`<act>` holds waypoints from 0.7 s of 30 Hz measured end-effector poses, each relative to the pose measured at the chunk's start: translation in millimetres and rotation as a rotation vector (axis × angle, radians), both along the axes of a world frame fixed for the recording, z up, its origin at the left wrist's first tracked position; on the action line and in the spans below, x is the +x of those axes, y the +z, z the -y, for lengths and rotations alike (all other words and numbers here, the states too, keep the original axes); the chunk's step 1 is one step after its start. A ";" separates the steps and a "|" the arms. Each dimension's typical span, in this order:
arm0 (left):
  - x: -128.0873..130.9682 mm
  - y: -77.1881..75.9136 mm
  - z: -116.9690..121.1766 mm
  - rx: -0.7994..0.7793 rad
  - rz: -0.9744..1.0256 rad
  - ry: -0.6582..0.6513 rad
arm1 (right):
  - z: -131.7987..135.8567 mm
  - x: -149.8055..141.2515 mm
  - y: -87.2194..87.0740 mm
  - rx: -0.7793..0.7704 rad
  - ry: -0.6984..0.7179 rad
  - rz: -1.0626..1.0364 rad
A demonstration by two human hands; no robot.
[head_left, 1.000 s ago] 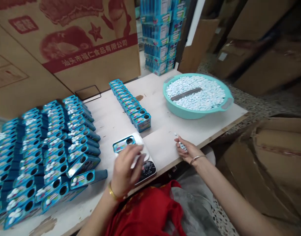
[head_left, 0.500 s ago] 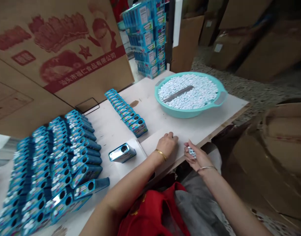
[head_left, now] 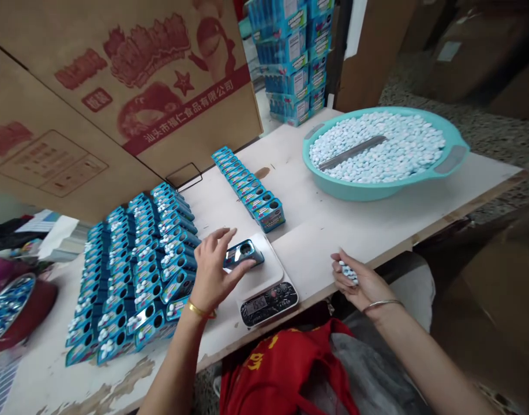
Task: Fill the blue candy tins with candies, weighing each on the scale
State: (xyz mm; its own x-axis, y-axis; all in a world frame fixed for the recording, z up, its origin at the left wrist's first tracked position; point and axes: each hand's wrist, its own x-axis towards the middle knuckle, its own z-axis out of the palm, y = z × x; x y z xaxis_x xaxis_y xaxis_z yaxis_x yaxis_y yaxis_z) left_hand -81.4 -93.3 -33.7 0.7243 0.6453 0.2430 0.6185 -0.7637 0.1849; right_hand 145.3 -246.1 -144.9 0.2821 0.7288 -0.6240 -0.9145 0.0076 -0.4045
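Observation:
A blue box (head_left: 254, 253) with a round hole in its top stands on the white kitchen scale (head_left: 270, 300), whose display is lit. My left hand (head_left: 214, 265) is at the box's left side, thumb and fingers spread apart around its near end; a firm grip is not visible. Over the table's front edge, my right hand (head_left: 355, 282) is curled, palm up, around a small heap of pale candies (head_left: 348, 273). A turquoise basin (head_left: 355, 190) full of the same candies sits at the back right, with a grey metal strip (head_left: 353, 152) lying across them.
Several rows of blue boxes (head_left: 147, 276) with candies on top fill the left side. One line of open boxes (head_left: 251, 190) runs behind the scale. A large carton (head_left: 160, 75) and stacked blue packs (head_left: 285, 63) stand behind; a red tub (head_left: 43, 300) is far left.
My left hand has moved left from the table's front edge to the box on the scale. My right hand still holds the candies. The view has turned left, bringing the red tub in.

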 end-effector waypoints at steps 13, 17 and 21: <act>106.6 -25.4 -9.7 0.087 0.040 -0.096 | -8.2 -14.6 -4.8 -0.006 0.006 0.047; 113.5 -54.5 -12.3 0.091 -0.022 0.021 | -5.3 -16.0 -4.4 -0.028 0.043 0.083; 71.1 -37.4 -1.1 0.072 0.059 0.025 | -11.0 -19.5 -4.3 -0.080 0.178 0.258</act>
